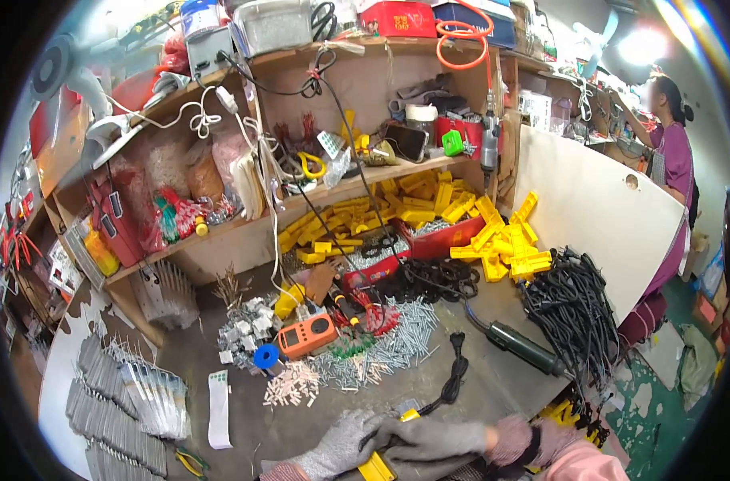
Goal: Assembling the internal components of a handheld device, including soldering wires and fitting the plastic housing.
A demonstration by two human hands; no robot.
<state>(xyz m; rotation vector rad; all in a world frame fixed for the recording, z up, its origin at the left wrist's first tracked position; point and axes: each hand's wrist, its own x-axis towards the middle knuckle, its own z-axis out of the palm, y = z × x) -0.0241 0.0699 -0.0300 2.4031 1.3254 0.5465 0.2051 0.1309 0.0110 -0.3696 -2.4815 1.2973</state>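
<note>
Both my hands wear grey knit gloves and meet at the table's front edge. My left hand (pixel 337 447) grips a long yellow plastic housing (pixel 376 466) from the left. My right hand (pixel 437 441) lies over its middle, fingers bent round it, touching the left hand. One end of the housing shows in front of the hands, the other behind them. From the far end a black power cord (pixel 454 381) with a plug runs away over the table. The gloves hide the middle of the housing.
Screws (pixel 405 333), white sleeves (pixel 293 385) and an orange meter (pixel 307 335) lie ahead. A green-handled tool (pixel 525 349) and black cords (pixel 569 321) are at right. Yellow housings (pixel 505 244) pile behind. Grey metal strips (pixel 112 417) lie left. A person (pixel 671 160) stands far right.
</note>
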